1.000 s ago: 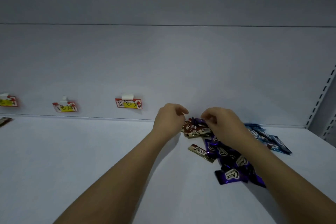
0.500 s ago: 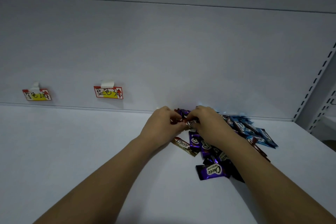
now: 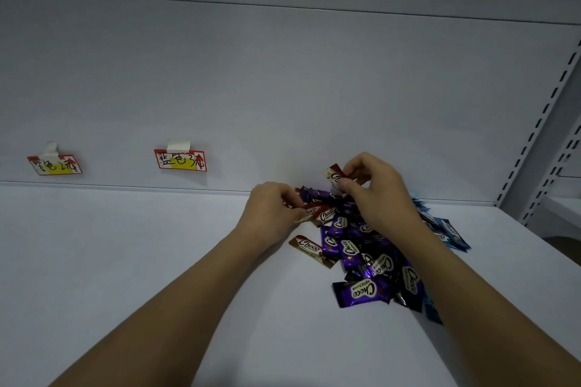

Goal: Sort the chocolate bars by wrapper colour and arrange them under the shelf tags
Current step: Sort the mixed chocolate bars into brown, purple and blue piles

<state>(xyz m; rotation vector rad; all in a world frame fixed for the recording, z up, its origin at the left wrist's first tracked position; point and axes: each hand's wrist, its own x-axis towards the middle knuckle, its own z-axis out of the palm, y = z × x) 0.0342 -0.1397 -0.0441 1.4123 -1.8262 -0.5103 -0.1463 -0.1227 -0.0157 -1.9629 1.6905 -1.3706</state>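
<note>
A mixed heap of Choco bars (image 3: 364,248) lies on the white shelf (image 3: 125,261), mostly purple, with blue ones (image 3: 449,232) at its right side and a brown one (image 3: 311,247) lying apart at the left. My right hand (image 3: 374,188) pinches a brown bar (image 3: 334,174) lifted above the back of the heap. My left hand (image 3: 273,214) grips several brown bars (image 3: 314,210) at the heap's left edge. Two paper tags (image 3: 180,160) (image 3: 54,164) hang on the back wall to the left.
A perforated shelf upright (image 3: 540,122) rises at the right, where the shelf board ends. The back panel (image 3: 283,88) stands directly behind the heap. Both forearms reach in from the bottom of the view.
My right hand has lifted a brown bar up out of the heap. My left hand stays at the heap's left edge with its brown bars. The view has shifted slightly.
</note>
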